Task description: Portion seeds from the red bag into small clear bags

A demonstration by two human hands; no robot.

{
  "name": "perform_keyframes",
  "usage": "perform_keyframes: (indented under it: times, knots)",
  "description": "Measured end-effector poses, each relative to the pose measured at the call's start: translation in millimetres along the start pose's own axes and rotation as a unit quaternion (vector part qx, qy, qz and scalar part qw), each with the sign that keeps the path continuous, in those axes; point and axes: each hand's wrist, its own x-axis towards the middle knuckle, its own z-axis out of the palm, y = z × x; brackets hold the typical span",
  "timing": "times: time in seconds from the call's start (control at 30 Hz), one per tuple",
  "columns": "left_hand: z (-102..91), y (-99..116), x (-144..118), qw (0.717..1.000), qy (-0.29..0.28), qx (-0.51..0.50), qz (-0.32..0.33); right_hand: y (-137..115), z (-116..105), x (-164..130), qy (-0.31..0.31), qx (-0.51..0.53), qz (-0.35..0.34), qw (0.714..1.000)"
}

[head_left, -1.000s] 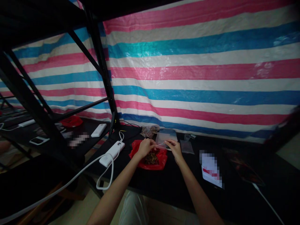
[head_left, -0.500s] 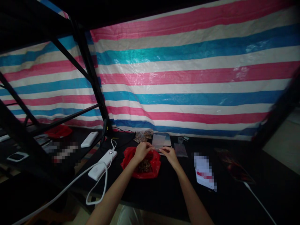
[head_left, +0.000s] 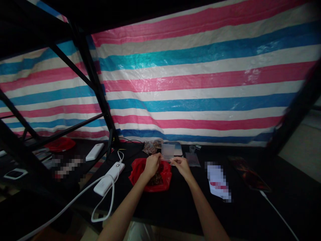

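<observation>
Between my hands is a small clear plastic bag (head_left: 168, 151), held by its near edge. My left hand (head_left: 153, 164) pinches its left side, above a red plastic bag (head_left: 134, 172). The red bag lies open, with dark brown, loose bits (head_left: 156, 179) inside, partly covered by my left hand and wrist. My right hand (head_left: 181, 164) pinches the clear bag's right side, with thumb and forefinger together. Behind the clear bag lies a flat, rounded rectangular tray or scale (head_left: 178, 149); I cannot tell which.
A filled clear bag (head_left: 150, 147) stands behind the red bag. Right of the tray are a flat plastic bag (head_left: 192, 159) and a small cup (head_left: 192, 148). Phones (head_left: 218, 182) lie right, a white power bank (head_left: 109, 179) with a looped cable left. A black frame post (head_left: 100, 100) rises left.
The clear bag has shifted left and now shows as an upright-looking rectangle over the tray. My left hand has turned slightly, its fingers closer in. The view has moved a little.
</observation>
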Motion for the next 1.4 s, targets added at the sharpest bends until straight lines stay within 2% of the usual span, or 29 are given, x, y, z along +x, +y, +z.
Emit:
perform_keyframes:
  times: [0.1,0.3,0.5,0.6,0.93,1.03,1.23,1.4]
  knots:
    - [2.7,3.8,3.3,1.0,-0.008,0.0,-0.001,5.4,-3.5,0.3,0.031,-0.047,-0.013,0.998]
    - [-2.6,10.8,9.3,0.992,-0.021,-0.104,0.066,8.5,-8.6,-0.1,0.087,-0.112,-0.029,0.989]
    - [-2.2,6.5,13.6,0.986,-0.067,-0.125,0.082,7.7,-7.3,1.2,0.048,-0.096,-0.087,0.99]
    - [1.4,4.0,14.6,0.987,-0.091,-0.112,0.076,8.5,-4.0,1.0,0.018,-0.097,-0.083,0.992]
    - [9.6,8.8,13.0,0.996,-0.069,0.007,0.063,9.8,-2.0,0.1,0.002,-0.071,-0.04,0.997]
    - [10.9,9.1,12.4,0.996,-0.068,-0.001,0.057,13.9,-1.9,0.5,-0.011,-0.053,-0.02,0.998]
    - [10.3,4.9,11.4,0.997,-0.048,-0.052,0.035,14.7,-2.6,1.9,0.011,-0.091,-0.046,0.995]
    - [9.1,4.0,13.3,0.998,-0.031,-0.031,0.042,9.6,-1.3,1.3,0.004,-0.107,-0.052,0.993]
